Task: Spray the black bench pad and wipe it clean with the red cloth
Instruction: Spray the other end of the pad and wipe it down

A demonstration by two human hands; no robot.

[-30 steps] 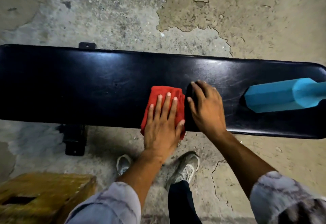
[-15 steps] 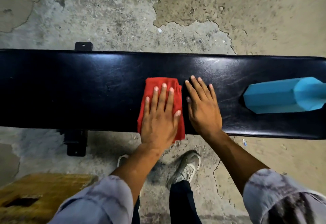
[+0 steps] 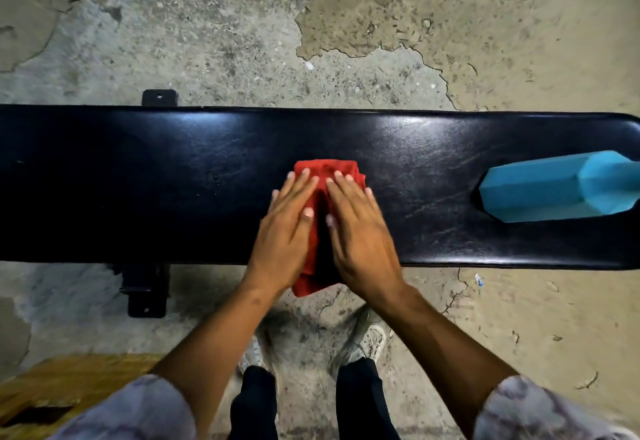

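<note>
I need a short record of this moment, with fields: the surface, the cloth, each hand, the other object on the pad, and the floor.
surface: black bench pad, glossy, long
cloth: red cloth, folded, near edge hanging off the pad
left hand: flat on the cloth, fingers spread
right hand: flat on the cloth, beside the left
other object: blue bottle lying on its side at the pad's right end
floor: cracked concrete floor

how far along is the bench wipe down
Spraying looks done: the blue spray bottle lies set down on the black bench pad. In hand: the left hand and right hand press the red cloth flat mid-pad. Left: the stretches either side, though wiped areas can't be told apart.
</note>
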